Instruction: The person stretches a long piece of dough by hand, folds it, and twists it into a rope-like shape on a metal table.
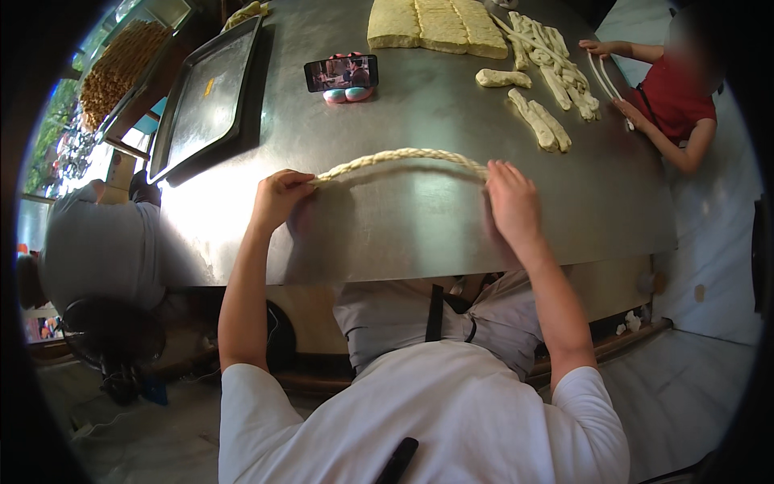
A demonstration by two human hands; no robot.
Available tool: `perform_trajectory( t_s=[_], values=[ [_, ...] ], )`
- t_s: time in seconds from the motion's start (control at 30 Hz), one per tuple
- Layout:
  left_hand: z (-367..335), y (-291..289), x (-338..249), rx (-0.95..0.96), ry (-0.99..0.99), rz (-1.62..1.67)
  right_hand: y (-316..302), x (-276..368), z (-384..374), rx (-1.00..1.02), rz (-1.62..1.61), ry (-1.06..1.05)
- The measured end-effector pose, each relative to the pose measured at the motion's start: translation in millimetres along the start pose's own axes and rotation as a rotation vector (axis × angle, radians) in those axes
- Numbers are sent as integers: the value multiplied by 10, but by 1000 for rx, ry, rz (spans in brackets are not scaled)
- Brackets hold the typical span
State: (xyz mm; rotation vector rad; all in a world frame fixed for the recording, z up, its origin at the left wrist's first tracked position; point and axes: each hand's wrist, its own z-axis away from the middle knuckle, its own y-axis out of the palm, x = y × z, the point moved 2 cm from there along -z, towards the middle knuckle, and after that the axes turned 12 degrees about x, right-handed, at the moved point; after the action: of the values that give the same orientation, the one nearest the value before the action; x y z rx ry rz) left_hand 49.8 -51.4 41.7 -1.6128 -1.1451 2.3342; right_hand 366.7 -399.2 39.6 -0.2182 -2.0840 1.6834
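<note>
A long twisted dough rope point(403, 153) arches between my two hands over the metal table. Its left end is pinched between the thumb and fingers of my left hand point(282, 194). At the other end, my right hand point(513, 202) grips the rope, fingers close together and partly hiding that tip. The middle of the rope bows away from me, and a shadow runs beneath it. Beyond my right hand lie a forked piece of dough point(538, 121) and a short thick dough piece point(503, 78).
Several dough strips point(556, 68) are heaped beside a large cut dough slab point(435, 26). A phone point(342, 73) stands on a pink-and-blue holder. A dark baking tray point(205, 97) lies left, near stacked brown sticks point(125, 68). A co-worker in red point(677, 97) handles thin dough strands at right.
</note>
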Motion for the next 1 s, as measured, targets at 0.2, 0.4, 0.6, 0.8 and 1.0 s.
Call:
perform_trajectory(
  t_s=[0.2, 0.4, 0.6, 0.8, 1.0],
  values=[
    [131, -94, 93, -30, 70, 98, 79, 1432, 888, 123, -283, -412],
    [112, -164, 330, -21, 50, 48, 29, 995, 123, 605, -424, -158],
    [609, 673, -681, -87, 58, -286, 367, 76, 326, -40, 213, 65],
    [959, 1530, -575, -287, -59, -762, -149, 1079, 1056, 192, -144, -415],
    [-341, 971, -871, -148, 308, -857, 590, 756, -503, 171, -73, -280]
  ],
)
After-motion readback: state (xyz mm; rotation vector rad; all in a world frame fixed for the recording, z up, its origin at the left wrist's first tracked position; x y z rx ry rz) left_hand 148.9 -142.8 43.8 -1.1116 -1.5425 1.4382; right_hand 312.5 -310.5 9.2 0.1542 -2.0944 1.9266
